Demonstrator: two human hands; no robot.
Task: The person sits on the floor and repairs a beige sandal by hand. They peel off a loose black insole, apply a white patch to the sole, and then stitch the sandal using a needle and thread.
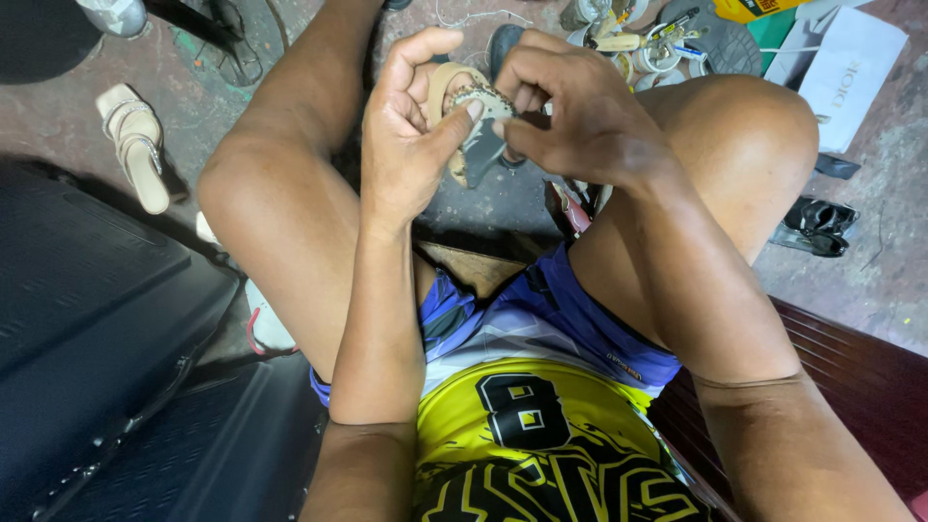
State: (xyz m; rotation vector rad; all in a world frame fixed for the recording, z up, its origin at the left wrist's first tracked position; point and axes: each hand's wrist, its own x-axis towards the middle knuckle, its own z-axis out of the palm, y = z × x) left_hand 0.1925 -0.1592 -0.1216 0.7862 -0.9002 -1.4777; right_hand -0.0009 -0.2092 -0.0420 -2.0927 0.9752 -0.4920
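Between my raised knees I hold a small tan sandal (462, 106) with a beaded strap. My left hand (411, 126) grips its sole, the thumb pressing on the strap. My right hand (570, 111) pinches the strap from the other side with its fingertips. Both hands hide most of the sandal; only part of the sole and the beaded band show.
A beige heeled sandal (135, 145) lies on the concrete floor at left. Small tins and tools (643, 43) sit at the top, with a white paper bag (851, 68) and a black sandal (820, 224) at right. A dark case (97, 329) fills the lower left.
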